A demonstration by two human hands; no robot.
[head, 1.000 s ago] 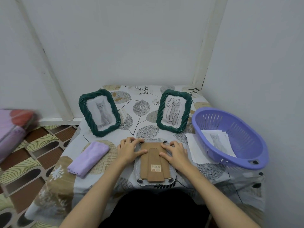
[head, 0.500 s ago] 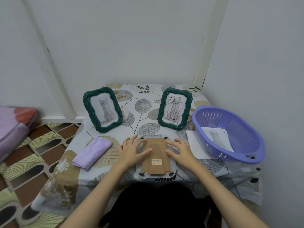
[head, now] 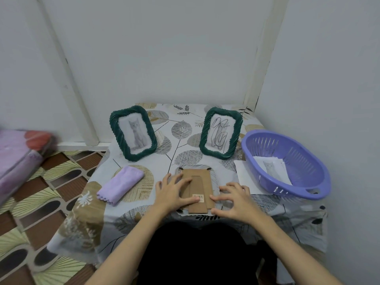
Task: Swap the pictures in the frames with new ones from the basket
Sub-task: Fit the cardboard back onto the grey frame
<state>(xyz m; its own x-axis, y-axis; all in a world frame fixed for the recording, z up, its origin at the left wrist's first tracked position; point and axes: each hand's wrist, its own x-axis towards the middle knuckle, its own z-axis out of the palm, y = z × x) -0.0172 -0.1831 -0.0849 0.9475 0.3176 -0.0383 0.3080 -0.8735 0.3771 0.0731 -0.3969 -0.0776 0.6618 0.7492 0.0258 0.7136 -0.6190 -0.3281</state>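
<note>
A picture frame lies face down near the table's front edge, its brown cardboard back [head: 197,182] with a stand strip and barcode label facing up. My left hand [head: 172,192] rests on the back's left side, fingers spread. My right hand [head: 233,199] touches the frame's lower right edge with bent, spread fingers. Two green twisted frames stand behind: the left one [head: 133,133] shows a cat photo, the right one [head: 220,132] shows a black scribble. A purple basket [head: 287,163] at the right holds loose prints [head: 271,168], a cat picture on top.
A folded lilac cloth [head: 121,184] lies at the table's left. A white sheet [head: 243,177] sits partly under the basket. The leaf-patterned tablecloth [head: 181,130] covers a small table in a wall corner. Pink bedding [head: 18,159] lies at far left on a patterned floor.
Both hands have slid down the face-down frame toward its near end; the right hand now sits at the lower right corner. The camera view has lifted slightly.
</note>
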